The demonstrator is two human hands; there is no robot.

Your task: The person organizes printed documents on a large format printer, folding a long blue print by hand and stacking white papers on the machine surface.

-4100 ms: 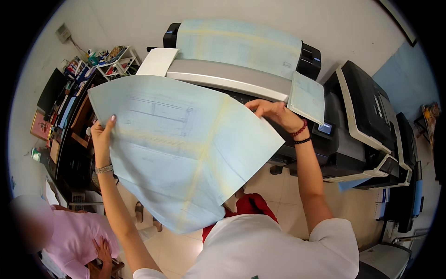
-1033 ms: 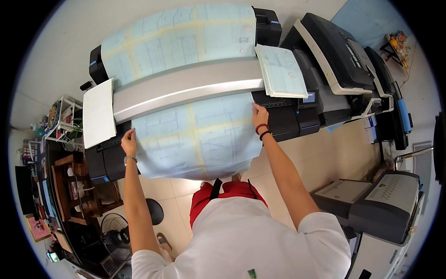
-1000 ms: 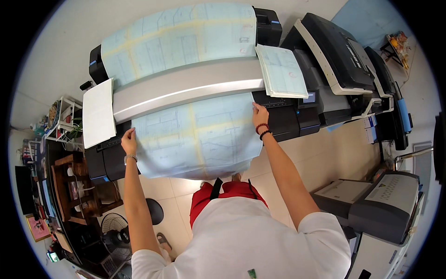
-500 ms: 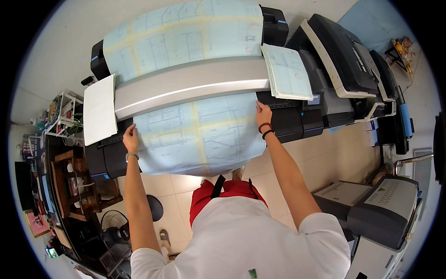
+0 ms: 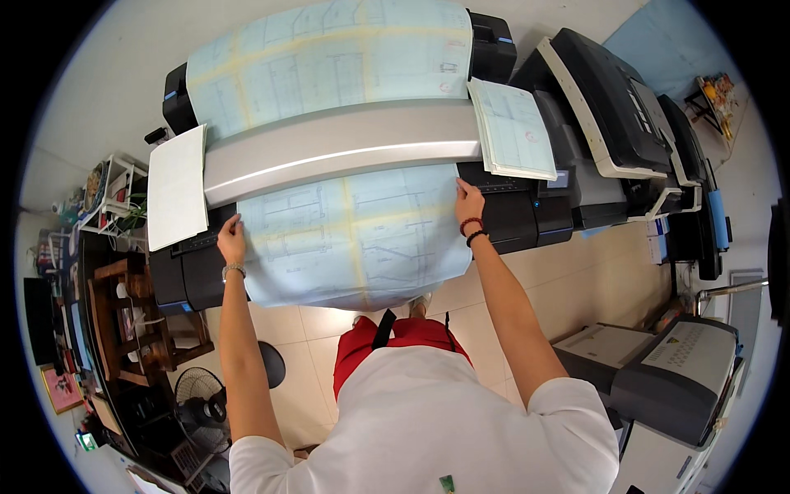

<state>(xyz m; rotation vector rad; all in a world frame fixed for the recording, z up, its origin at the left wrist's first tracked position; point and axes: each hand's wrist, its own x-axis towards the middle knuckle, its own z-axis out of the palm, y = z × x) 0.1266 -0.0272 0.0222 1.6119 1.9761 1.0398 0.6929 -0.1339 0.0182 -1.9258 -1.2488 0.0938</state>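
A large pale-blue drawing sheet point(image 5: 317, 247) with yellowish crossing fold bands lies through a wide-format scanner point(image 5: 346, 148), under its long silver cover. Its far part rises behind the cover, and its near part hangs toward me over the front edge. At the sheet's left edge, my left hand point(image 5: 231, 240) is closed, thumb and fingers pinching the margin. My right hand point(image 5: 470, 205), with two beaded bracelets at the wrist, pinches the right edge near the cover. Both fingertips are partly hidden.
Folded drawings point(image 5: 514, 128) rest on the machine's right end, white papers point(image 5: 178, 189) on its left. A black copier point(image 5: 605, 103) stands to the right, another grey machine point(image 5: 679, 370) at lower right. A floor fan point(image 5: 200, 403) and wooden stand point(image 5: 123, 325) are at left.
The view has shifted slightly. Both hands keep their places on the sheet's edges, and its near hanging edge sits slightly higher. A sandal at lower left is no longer seen.
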